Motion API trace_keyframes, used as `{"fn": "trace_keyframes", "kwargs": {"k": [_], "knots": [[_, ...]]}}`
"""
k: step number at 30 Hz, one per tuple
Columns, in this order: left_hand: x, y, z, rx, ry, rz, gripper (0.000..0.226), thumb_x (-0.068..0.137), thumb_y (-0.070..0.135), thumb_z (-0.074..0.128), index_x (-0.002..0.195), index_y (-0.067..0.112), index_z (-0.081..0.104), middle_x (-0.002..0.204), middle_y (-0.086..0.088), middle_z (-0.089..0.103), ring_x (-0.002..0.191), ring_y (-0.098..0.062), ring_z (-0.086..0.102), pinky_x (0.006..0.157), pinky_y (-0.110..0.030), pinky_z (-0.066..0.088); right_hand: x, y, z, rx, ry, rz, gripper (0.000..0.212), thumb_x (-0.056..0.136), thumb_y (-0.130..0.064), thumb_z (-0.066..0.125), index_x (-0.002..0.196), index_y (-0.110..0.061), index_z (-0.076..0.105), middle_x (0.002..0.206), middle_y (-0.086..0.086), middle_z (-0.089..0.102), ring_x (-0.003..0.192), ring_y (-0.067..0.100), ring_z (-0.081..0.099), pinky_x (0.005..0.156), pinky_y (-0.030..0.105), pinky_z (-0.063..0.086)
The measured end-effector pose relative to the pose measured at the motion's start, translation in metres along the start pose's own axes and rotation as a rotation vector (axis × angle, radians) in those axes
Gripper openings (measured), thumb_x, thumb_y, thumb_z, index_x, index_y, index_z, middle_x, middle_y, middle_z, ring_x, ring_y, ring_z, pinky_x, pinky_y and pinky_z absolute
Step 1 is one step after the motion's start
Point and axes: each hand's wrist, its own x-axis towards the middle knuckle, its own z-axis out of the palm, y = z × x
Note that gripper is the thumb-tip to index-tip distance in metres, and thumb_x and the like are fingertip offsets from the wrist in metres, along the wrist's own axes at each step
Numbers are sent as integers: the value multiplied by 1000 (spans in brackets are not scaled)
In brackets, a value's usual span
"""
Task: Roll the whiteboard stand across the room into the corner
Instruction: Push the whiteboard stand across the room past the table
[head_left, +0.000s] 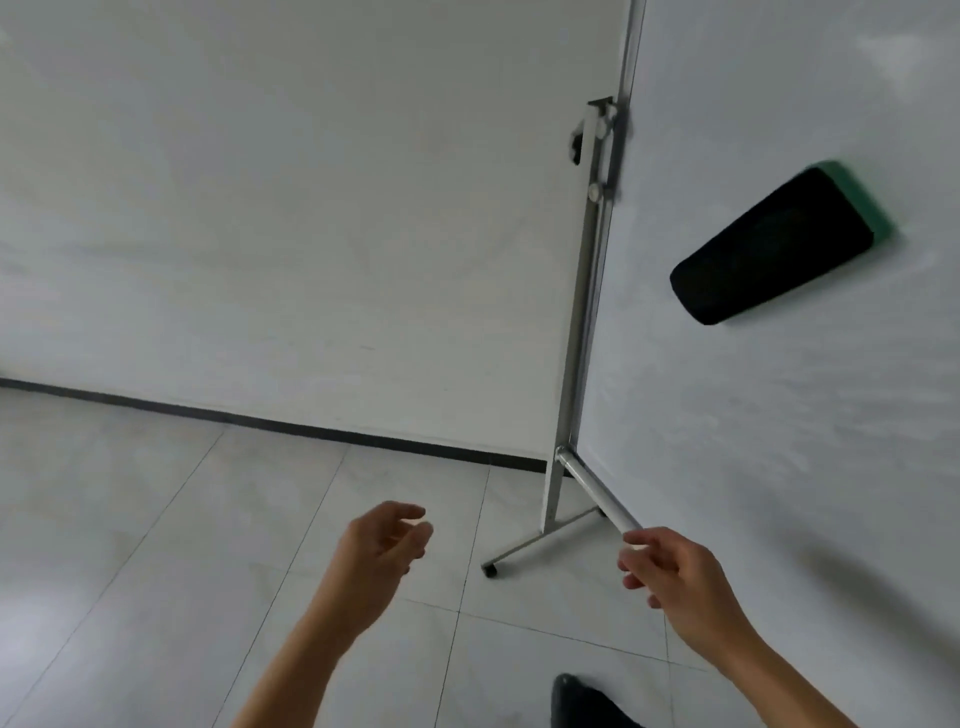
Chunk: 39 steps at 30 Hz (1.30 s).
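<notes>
A plain white wall (285, 208) fills the upper left of the frame, edged at its foot by a dark baseboard (260, 418). Pale floor tiles (156, 545) with thin grout lines spread below. A dark shoe (582, 701) shows at the bottom edge, right of centre.

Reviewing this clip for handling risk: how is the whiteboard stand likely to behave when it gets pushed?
The whiteboard stand will probably roll readily: a small caster sits at the foot's end on smooth tile. It may tip or sway, since the board looks tall over thin legs. The eraser clinging to the board could slide off if jolted.
</notes>
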Motion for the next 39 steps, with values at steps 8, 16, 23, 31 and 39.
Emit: {"fn": "trace_keyframes", "kwargs": {"k": [8, 16, 23, 31, 39], "knots": [[199, 127, 22, 58, -270, 259, 27, 85, 28, 67, 111, 22, 63, 92, 1, 70, 88, -16, 68, 87, -44, 56, 140, -46, 26, -22, 201, 19, 32, 76, -45, 61, 102, -26, 64, 82, -3, 73, 72, 10, 68, 73, 41, 56], [321, 259, 42, 154, -613, 550, 75, 75, 36, 76, 139, 30, 38, 136, 5, 53, 124, -10, 52, 100, -35, 49, 245, -103, 60, -62, 300, 37, 62, 87, -31, 64, 141, -19, 35, 130, -15, 47, 116, 8, 55, 92, 23, 41], [355, 294, 76, 166, -1176, 678, 42, 82, 13, 71, 122, 13, 57, 117, -12, 64, 109, -20, 62, 100, -41, 50, 270, -124, 99, -99, 630, 123, 51, 85, -31, 64, 130, -19, 43, 125, -8, 62, 116, 8, 58, 88, 22, 45], [385, 276, 63, 49, -1339, 736, 50, 74, 23, 76, 119, 11, 58, 113, -13, 66, 107, -30, 63, 96, -46, 53, 286, -174, 166, 107, 777, 328, 74, 84, -39, 63, 146, -32, 22, 147, -10, 41, 129, 14, 47, 103, 37, 44], [425, 253, -11, 37, -1315, 819, 43, 80, 21, 73, 118, 14, 56, 109, -8, 67, 101, -24, 64, 85, -30, 57, 315, -217, 240, 181, 754, 372, 79, 82, -41, 62, 146, -34, 17, 153, -7, 33, 130, 23, 48, 105, 44, 43]]}}
